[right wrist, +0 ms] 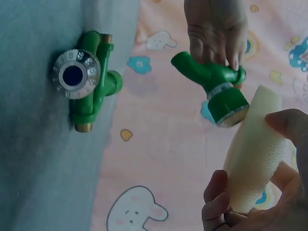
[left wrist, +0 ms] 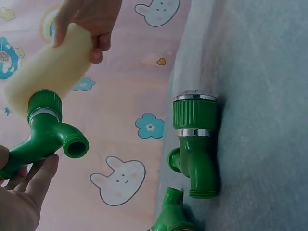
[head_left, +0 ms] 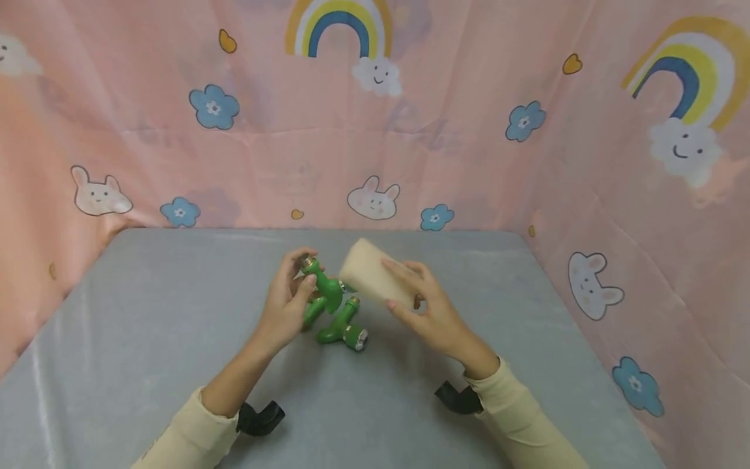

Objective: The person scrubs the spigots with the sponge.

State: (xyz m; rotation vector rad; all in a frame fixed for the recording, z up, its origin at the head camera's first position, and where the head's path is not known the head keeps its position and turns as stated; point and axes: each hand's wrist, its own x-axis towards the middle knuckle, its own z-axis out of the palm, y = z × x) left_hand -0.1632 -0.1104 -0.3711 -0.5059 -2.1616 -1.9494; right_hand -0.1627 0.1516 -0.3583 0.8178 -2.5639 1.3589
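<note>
A green plastic faucet [head_left: 330, 290] with a ribbed knob is held up above the table by my left hand [head_left: 287, 296], its fingers and thumb around the pipe end. My right hand [head_left: 430, 312] grips a cream-coloured sponge block [head_left: 372, 270] between thumb and fingers. In the right wrist view the sponge [right wrist: 255, 149] lies right at the knob end of the held faucet [right wrist: 216, 79]. Below the hands, a second green faucet [head_left: 340, 329] with a silver-faced knob lies on the table. Partly behind my left hand is another green faucet [head_left: 315, 311].
A grey cloth-covered table [head_left: 498, 280] spreads beneath both hands. Pink curtains [head_left: 457, 163] printed with rainbows, rabbits and flowers rise at the back and sides. Black curved pieces [head_left: 262, 419] stick out at both sleeve cuffs.
</note>
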